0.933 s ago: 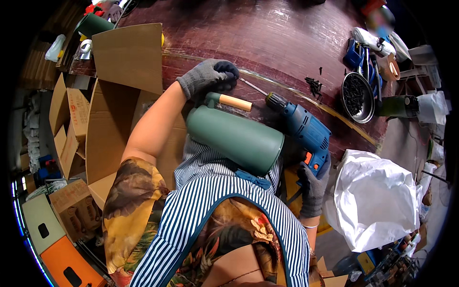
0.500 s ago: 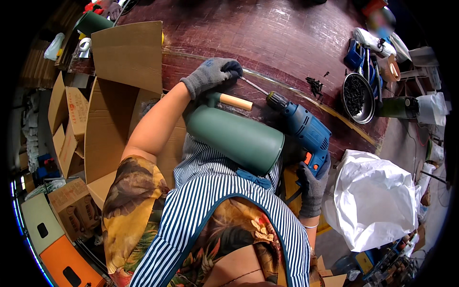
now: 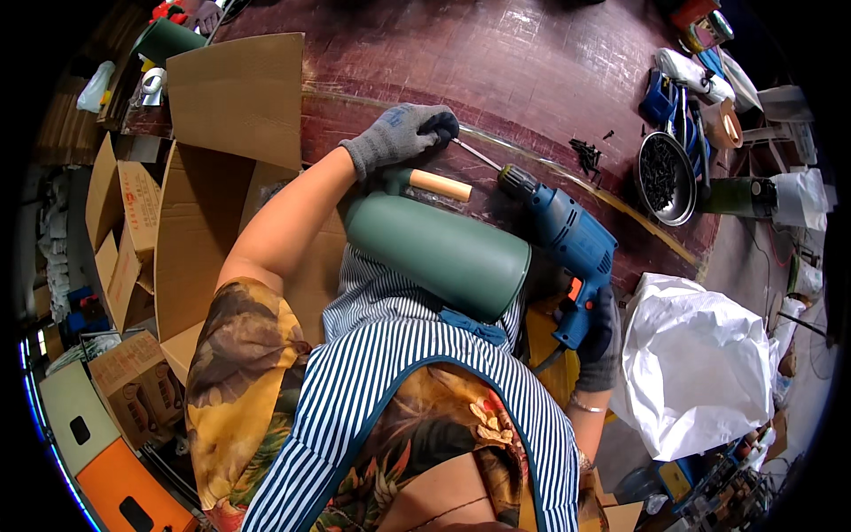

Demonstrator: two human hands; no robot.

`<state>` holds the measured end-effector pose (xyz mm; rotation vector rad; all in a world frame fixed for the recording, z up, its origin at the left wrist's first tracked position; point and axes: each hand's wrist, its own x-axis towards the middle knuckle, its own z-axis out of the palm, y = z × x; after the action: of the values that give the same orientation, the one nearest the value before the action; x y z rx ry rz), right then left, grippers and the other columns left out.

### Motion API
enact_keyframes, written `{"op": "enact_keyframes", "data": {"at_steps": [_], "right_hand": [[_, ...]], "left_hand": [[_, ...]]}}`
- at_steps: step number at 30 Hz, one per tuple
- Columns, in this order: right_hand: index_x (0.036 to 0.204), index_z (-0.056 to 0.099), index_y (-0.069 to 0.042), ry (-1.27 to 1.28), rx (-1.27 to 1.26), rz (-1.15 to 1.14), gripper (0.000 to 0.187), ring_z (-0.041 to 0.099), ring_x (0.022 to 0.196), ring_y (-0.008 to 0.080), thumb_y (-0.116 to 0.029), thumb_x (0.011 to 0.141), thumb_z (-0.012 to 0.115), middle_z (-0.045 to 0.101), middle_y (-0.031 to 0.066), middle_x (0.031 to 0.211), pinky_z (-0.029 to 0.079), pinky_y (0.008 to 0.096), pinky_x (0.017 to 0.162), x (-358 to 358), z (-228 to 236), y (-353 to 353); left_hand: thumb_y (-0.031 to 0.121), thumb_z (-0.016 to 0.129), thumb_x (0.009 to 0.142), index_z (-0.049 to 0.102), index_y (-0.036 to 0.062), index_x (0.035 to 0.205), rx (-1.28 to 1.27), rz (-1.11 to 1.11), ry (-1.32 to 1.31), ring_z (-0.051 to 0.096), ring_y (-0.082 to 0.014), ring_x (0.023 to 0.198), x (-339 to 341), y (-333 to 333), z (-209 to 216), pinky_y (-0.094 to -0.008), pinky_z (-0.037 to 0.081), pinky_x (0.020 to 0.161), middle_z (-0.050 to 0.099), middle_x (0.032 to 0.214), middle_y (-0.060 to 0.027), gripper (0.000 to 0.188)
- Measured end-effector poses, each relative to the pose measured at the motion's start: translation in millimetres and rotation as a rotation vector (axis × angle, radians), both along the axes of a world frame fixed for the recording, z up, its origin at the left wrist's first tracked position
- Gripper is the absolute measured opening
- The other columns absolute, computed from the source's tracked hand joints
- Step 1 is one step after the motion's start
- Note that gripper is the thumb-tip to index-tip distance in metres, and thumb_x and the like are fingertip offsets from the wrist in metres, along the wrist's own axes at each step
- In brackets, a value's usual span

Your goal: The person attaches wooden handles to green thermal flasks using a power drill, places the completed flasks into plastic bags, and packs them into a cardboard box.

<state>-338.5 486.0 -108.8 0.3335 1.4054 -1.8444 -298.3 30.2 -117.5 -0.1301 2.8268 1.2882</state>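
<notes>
My left hand (image 3: 403, 137), in a grey glove, is closed with the fingertips pinched at the far tip of a long thin driver bit (image 3: 479, 154). Whatever lies inside that pinch is hidden. The bit sits in the chuck of a blue power drill (image 3: 576, 232) with an orange trigger. My right hand (image 3: 603, 341), gloved too, is against the back of the drill's handle, its fingers partly hidden. A dark green cylindrical vessel (image 3: 439, 253) lies on its side across my lap. Beside it, below my left hand, is a light wooden handle (image 3: 441, 185) on a green mount.
Loose black screws (image 3: 585, 155) lie on the dark red table (image 3: 496, 62). A metal bowl (image 3: 690, 199) of black screws stands right of them. An open white sack (image 3: 696, 363) is at the right. Open cardboard boxes (image 3: 235, 102) crowd the left.
My left hand has shifted slightly right. The drill has moved slightly right, and my right hand has slid down and right along its handle, leaving the trigger in plainer sight.
</notes>
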Motion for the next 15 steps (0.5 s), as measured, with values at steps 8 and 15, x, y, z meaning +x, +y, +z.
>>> {"op": "enact_keyframes", "data": {"at_steps": [8,15], "right_hand": [[0.130,0.053,0.001,-0.351,-0.405,-0.038,0.052,0.073,0.079,0.0288,-0.044,0.105,0.051,0.068,0.0253,0.111,0.063,0.0365,0.065,-11.6,-21.5,10.6],[0.128,0.054,0.000,-0.313,-0.225,-0.010,0.049,0.071,0.067,0.0265,-0.043,0.105,0.049,0.070,0.0228,0.101,0.060,0.0298,0.055,-13.0,-16.2,60.4]], "left_hand": [[0.025,0.077,0.085,0.057,0.0145,0.139,0.036,0.138,0.185,0.061,-0.0265,0.118,49.4,16.5,25.0,-0.0392,0.050,0.102,0.062,0.133,-0.0109,0.059],[0.005,0.078,0.075,0.074,0.0088,0.116,0.108,0.144,-0.072,0.064,-0.0239,0.116,84.3,10.6,24.0,-0.0367,0.051,0.103,0.067,0.126,-0.0103,0.041]]}}
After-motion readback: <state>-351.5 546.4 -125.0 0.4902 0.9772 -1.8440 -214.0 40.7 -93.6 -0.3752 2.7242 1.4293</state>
